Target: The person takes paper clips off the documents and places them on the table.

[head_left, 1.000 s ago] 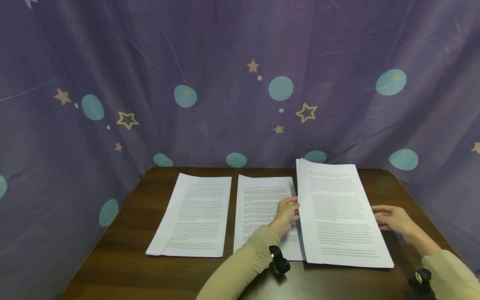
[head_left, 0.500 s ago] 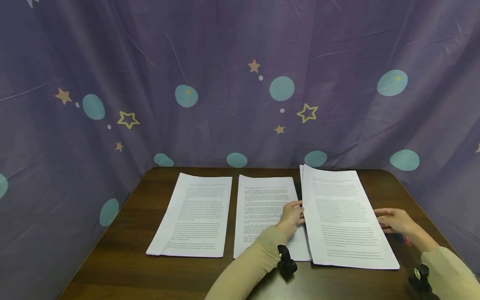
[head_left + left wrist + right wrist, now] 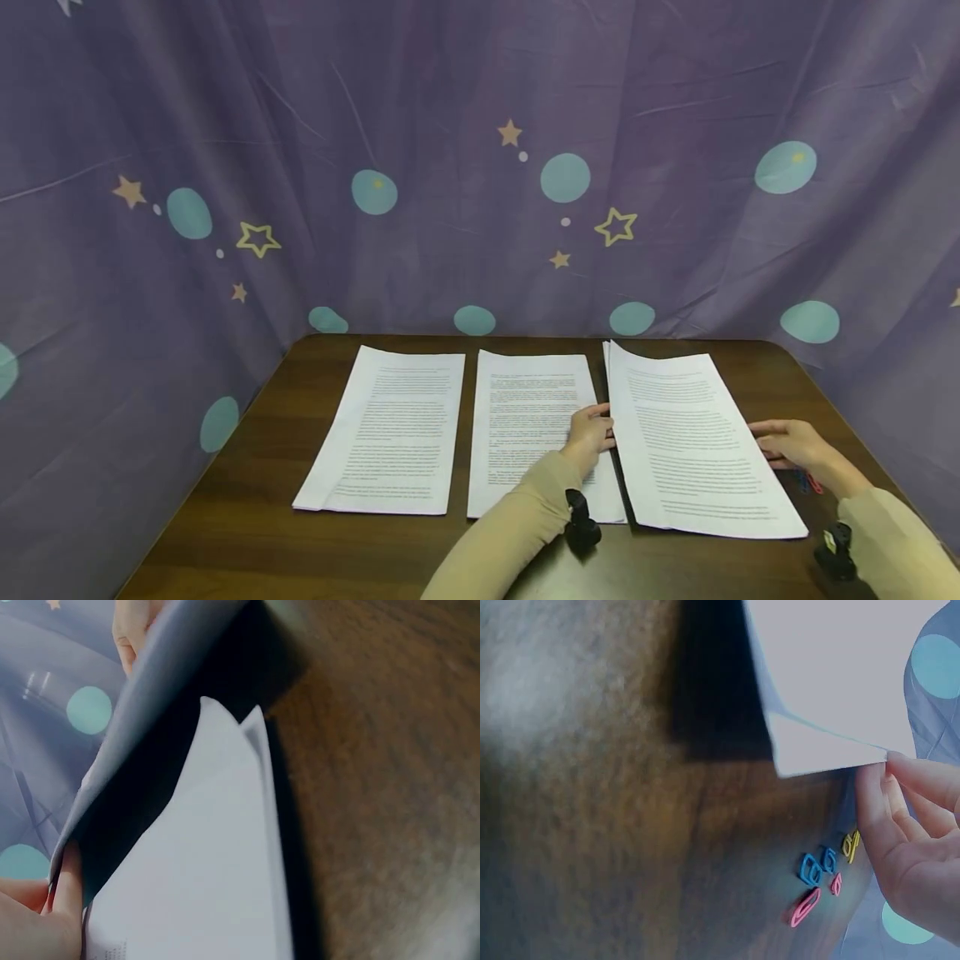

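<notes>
Three stacks of printed paper lie side by side on a dark wooden table (image 3: 247,467). The right stack (image 3: 697,442) is held between both hands, its edges a little off the wood. My left hand (image 3: 592,429) pinches its left edge, next to the middle stack (image 3: 525,417). In the left wrist view, the fingers (image 3: 45,915) hold the lifted sheets (image 3: 150,705) above a lower sheet (image 3: 202,885). My right hand (image 3: 783,442) pinches the right edge. The right wrist view shows its fingertips (image 3: 877,795) at the paper's edge (image 3: 832,742). The left stack (image 3: 397,425) lies untouched.
Several coloured paper clips (image 3: 806,482) lie on the table just right of the right stack, and they show under my right hand (image 3: 817,877). A purple curtain with stars and dots (image 3: 480,167) closes in the table at the back and both sides.
The right stack has come down lower and slid a little right and toward me, still held in both hands. The other two stacks have not moved.
</notes>
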A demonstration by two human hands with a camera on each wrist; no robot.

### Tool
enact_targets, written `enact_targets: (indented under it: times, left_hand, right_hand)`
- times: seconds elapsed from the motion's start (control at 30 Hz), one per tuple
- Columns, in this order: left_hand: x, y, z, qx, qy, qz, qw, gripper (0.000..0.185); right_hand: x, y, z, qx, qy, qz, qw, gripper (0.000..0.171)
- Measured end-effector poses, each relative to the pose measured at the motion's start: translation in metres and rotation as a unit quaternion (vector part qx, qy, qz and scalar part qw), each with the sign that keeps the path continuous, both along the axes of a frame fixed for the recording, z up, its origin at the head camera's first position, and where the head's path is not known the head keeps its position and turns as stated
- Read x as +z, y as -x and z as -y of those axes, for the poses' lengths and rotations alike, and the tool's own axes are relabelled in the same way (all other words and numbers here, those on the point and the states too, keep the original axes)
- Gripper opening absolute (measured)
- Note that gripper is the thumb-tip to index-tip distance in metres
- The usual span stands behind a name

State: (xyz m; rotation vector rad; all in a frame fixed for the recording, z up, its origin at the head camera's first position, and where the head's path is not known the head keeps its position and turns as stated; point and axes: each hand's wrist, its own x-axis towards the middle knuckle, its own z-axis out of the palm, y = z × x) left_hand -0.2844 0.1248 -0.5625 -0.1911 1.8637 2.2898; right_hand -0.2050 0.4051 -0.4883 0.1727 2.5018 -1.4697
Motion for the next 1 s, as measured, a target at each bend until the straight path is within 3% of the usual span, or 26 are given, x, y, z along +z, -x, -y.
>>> enact_targets:
  times: [0.07, 0.1, 0.13, 0.17, 0.23, 0.27, 0.33, 0.37, 0.4, 0.43, 0.47, 0.53, 0.57, 0.67, 0.7, 0.77, 0.8, 0.87, 0.93, 0.97, 1.0]
  left_hand:
    - [-0.001, 0.0, -0.002, 0.008, 0.015, -0.011, 0.9998, 0.033]
    - [0.01, -0.006, -0.002, 0.018, 0.026, -0.008, 0.9994, 0.035]
    - [0.004, -0.003, -0.003, 0.018, 0.022, -0.027, 0.9992, 0.034]
    - [0.008, -0.007, -0.002, 0.021, 0.027, -0.032, 0.9989, 0.032]
    - [0.025, -0.016, 0.0, 0.026, 0.032, -0.038, 0.9984, 0.031]
    - [0.025, -0.017, 0.001, 0.027, 0.027, -0.029, 0.9989, 0.029]
    - [0.036, -0.024, 0.004, 0.032, 0.03, -0.024, 0.9988, 0.027]
    - [0.053, -0.034, 0.006, 0.04, 0.039, -0.007, 0.9985, 0.028]
    - [0.064, -0.042, 0.007, 0.047, 0.044, -0.014, 0.9978, 0.027]
    - [0.069, -0.045, 0.008, 0.052, 0.044, -0.018, 0.9975, 0.027]
    - [0.062, -0.04, 0.007, 0.056, 0.042, -0.028, 0.9971, 0.027]
    - [0.059, -0.038, 0.008, 0.056, 0.043, -0.032, 0.997, 0.028]
    - [0.049, -0.032, 0.007, 0.051, 0.046, -0.042, 0.9968, 0.028]
    - [-0.012, 0.003, 0.001, 0.042, 0.053, -0.119, 0.9906, 0.03]
    - [-0.019, 0.008, 0.001, 0.039, 0.072, -0.119, 0.9895, 0.029]
    - [-0.055, 0.028, -0.003, 0.043, 0.089, -0.154, 0.9831, 0.028]
    - [-0.065, 0.034, -0.005, 0.049, 0.091, -0.157, 0.9822, 0.027]
    - [-0.076, 0.04, -0.003, 0.051, 0.077, -0.156, 0.9834, 0.024]
    - [-0.076, 0.039, 0.0, 0.054, 0.057, -0.144, 0.9865, 0.022]
    - [-0.075, 0.037, 0.005, 0.05, 0.029, -0.163, 0.9849, 0.021]
    - [-0.057, 0.026, 0.01, 0.047, 0.025, -0.147, 0.9877, 0.02]
  right_hand:
    - [0.0, 0.0, 0.0, -0.001, 0.002, 0.002, 1.0, 0.046]
    - [-0.001, 0.001, -0.001, 0.0, 0.004, 0.002, 1.0, 0.046]
    - [-0.001, 0.001, -0.001, 0.002, 0.004, 0.001, 1.0, 0.045]
    - [-0.001, 0.001, -0.001, 0.002, 0.005, 0.001, 1.0, 0.045]
    - [0.0, 0.001, -0.002, 0.0, 0.006, 0.002, 1.0, 0.045]
    - [0.0, 0.001, -0.002, -0.002, 0.007, 0.002, 1.0, 0.045]
    - [0.0, 0.001, -0.003, -0.003, 0.005, 0.002, 1.0, 0.045]
    - [0.0, 0.001, -0.003, -0.004, 0.006, 0.001, 1.0, 0.045]
    - [-0.001, 0.002, -0.003, -0.007, 0.006, 0.001, 1.0, 0.045]
    - [-0.001, 0.002, -0.004, -0.007, 0.005, -0.001, 1.0, 0.045]
    - [-0.002, 0.002, -0.004, -0.008, 0.003, -0.003, 1.0, 0.045]
    - [-0.003, 0.003, -0.004, -0.01, -0.005, -0.009, 1.0, 0.044]
    - [-0.003, 0.003, -0.004, -0.009, -0.01, -0.012, 1.0, 0.044]
    - [-0.002, 0.003, -0.003, -0.002, -0.042, -0.037, 0.998, 0.041]
    - [-0.001, 0.003, -0.002, 0.001, -0.058, -0.05, 0.997, 0.04]
    - [0.001, 0.002, 0.0, 0.007, -0.093, -0.083, 0.992, 0.037]
    - [0.003, 0.001, 0.001, 0.009, -0.109, -0.099, 0.989, 0.036]
    - [0.007, 0.0, 0.005, 0.012, -0.139, -0.127, 0.982, 0.033]
    - [0.011, -0.001, 0.009, 0.016, -0.15, -0.146, 0.978, 0.032]
    - [0.013, -0.002, 0.012, 0.018, -0.151, -0.15, 0.977, 0.031]
    - [0.015, -0.002, 0.014, 0.021, -0.151, -0.154, 0.976, 0.031]
